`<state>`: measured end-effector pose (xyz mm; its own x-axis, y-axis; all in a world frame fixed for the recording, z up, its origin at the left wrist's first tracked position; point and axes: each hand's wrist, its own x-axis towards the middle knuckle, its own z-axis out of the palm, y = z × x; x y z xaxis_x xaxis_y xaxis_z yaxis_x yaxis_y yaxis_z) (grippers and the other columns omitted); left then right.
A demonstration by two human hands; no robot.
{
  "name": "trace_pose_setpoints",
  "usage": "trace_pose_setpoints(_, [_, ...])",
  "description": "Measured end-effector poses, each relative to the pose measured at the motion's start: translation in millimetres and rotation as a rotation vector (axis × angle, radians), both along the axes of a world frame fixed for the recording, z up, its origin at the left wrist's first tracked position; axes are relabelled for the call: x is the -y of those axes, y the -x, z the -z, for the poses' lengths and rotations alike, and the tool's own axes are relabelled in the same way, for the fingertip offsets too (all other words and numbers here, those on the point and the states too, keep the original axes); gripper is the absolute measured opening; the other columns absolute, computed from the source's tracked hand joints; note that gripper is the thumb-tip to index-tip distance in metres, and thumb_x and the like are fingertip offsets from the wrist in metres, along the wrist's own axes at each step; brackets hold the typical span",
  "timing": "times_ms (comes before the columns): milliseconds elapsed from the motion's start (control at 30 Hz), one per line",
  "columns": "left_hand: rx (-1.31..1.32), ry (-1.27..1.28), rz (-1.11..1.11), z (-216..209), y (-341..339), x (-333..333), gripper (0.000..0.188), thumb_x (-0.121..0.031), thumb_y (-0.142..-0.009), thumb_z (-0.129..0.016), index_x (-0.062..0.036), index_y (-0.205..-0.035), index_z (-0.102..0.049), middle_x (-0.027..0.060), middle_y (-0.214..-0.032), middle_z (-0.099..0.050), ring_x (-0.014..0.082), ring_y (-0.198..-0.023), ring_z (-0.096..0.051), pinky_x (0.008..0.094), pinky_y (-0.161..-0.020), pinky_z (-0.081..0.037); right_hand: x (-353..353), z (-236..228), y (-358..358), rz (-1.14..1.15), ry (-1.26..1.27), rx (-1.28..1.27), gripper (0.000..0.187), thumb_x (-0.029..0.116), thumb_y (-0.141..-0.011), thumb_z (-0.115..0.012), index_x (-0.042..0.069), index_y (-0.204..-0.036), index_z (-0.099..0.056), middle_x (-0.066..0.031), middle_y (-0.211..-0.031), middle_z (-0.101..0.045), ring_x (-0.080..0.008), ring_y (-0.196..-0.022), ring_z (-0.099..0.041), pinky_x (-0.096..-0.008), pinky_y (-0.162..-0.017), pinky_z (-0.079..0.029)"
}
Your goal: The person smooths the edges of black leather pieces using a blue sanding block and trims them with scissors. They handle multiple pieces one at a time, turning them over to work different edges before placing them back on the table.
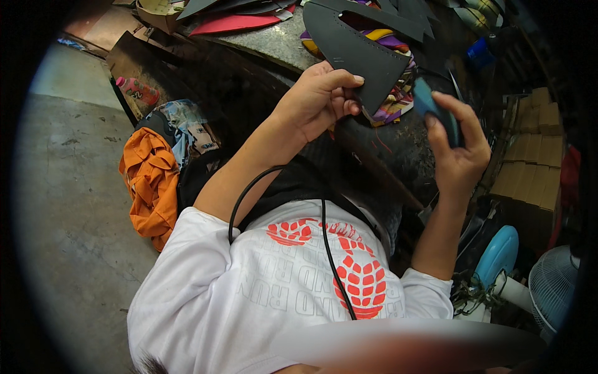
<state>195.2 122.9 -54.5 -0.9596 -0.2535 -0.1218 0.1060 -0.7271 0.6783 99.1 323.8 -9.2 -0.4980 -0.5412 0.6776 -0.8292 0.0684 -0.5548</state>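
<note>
The step in hand appears to be steadying a piece with one hand while a block is kept ready in the other. The left hand pinches a black panel near its lower edge, thumb on top; the panel spreads out beyond that hand. The right hand grips a teal block between thumb and fingers, apart from the panel. Bringing the two together would call for an inward move of the right hand and a steady left pinch.

The panel looks thin, smooth and matte, like leather, with a curved outline and a row of small holes. The block is thick with rounded ends; whether it is foam or something harder, I cannot tell. Under the panel, between the hands, lies crumpled patterned cloth. Beyond the left hand is a speckled grey slab, seemingly stone.
</note>
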Motion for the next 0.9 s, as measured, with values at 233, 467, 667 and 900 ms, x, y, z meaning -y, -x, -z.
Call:
trace_pose_setpoints(233, [0.011,0.016,-0.017,-2.8,-1.7,-3.6,0.011,-0.004,-0.085,-0.067,-0.0023,-0.093,-0.059,0.0076,-0.078,-0.066,0.0118,-0.061,-0.062,0.0230,-0.054,-0.053,1.6,3.4,-6.9,-0.013,-0.125,-0.096,0.030,-0.005,-0.077,-0.070,0.003,-0.105,-0.071,-0.0082,-0.089,-0.069,-0.0150,-0.078,-0.065,-0.0255,-0.071,-0.050])
trace_pose_setpoints(467, [-0.016,0.032,-0.004,1.8,1.2,-2.1,0.017,-0.002,-0.088,-0.060,0.0025,-0.104,-0.056,0.0108,-0.087,-0.068,0.0128,-0.063,-0.065,0.0219,-0.055,-0.055,-6.3,-4.7,-1.3,-0.032,-0.063,-0.046,0.030,-0.005,-0.078,-0.068,0.002,-0.107,-0.070,-0.0058,-0.091,-0.068,-0.0112,-0.078,-0.063,-0.0248,-0.071,-0.049])
trace_pose_setpoints(667, [0.018,0.060,-0.044,-0.7,0.4,-3.5,0.008,-0.005,-0.086,-0.066,-0.0020,-0.090,-0.060,0.0094,-0.080,-0.067,0.0118,-0.056,-0.060,0.0236,-0.055,-0.053,2.3,3.5,-11.5,-0.033,-0.143,-0.140,0.033,-0.006,-0.073,-0.073,0.003,-0.105,-0.070,-0.0102,-0.086,-0.067,-0.0205,-0.076,-0.066,-0.0273,-0.069,-0.050])
trace_pose_setpoints(900, [0.018,0.047,-0.052,4.3,1.6,-1.0,0.010,-0.005,-0.087,-0.065,-0.0025,-0.095,-0.059,0.0096,-0.085,-0.067,0.0134,-0.065,-0.063,0.0248,-0.057,-0.053,-7.4,5.9,-21.3,-0.115,-0.126,-0.085,0.035,-0.004,-0.066,-0.075,0.008,-0.098,-0.071,-0.0087,-0.077,-0.062,-0.0240,-0.066,-0.062,-0.0313,-0.059,-0.051])
